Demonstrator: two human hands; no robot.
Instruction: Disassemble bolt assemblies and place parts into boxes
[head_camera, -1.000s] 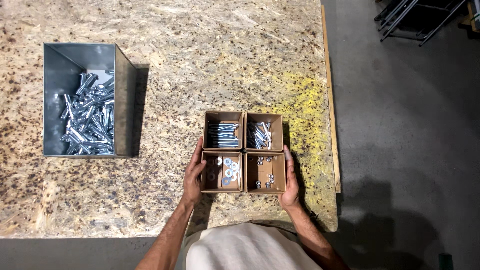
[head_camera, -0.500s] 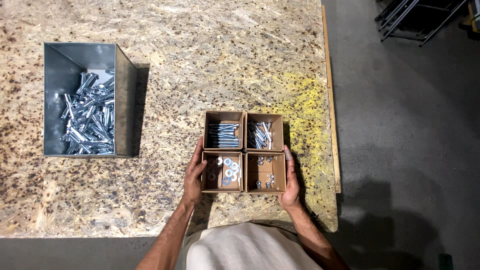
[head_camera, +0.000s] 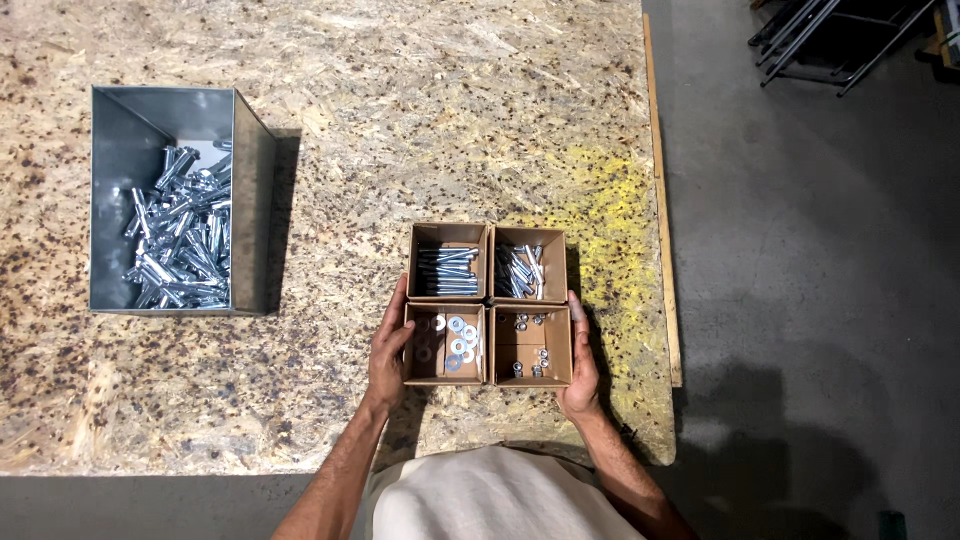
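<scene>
Largest first: a chipboard desk (head_camera: 400, 120), rough pressed flakes in tan and brown, smeared with a yellow stain (head_camera: 610, 230) toward the right edge, trimmed there by a thin wooden strip (head_camera: 662, 200); beyond it, grey concrete floor (head_camera: 800, 300). Far left on the desk, a grey sheet-metal bin (head_camera: 115, 200), rectangular, smooth-walled, heaped with shiny zinc-plated bolts (head_camera: 185, 240). Near the front edge, right of centre, four small brown cardboard boxes pushed together in a square: far-left box (head_camera: 447, 234) with long bolts laid side by side, far-right box (head_camera: 528, 236) with shorter bolts lying loose, near-left box (head_camera: 445, 375) with flat round washers, near-right box (head_camera: 505, 350) with a few small nuts. Left hand (head_camera: 388, 350) spread flat against the outer left wall of the cluster, right hand (head_camera: 580, 365) likewise flat along the outer right wall; both open, gripping nothing, merely bracketing the set. Step in hand, by the look of it: squaring up and steadying the four boxes as one block. Any shift from here calling for even pressure from both sides, thin card walls being easily bowed and the boxes easily parted.
</scene>
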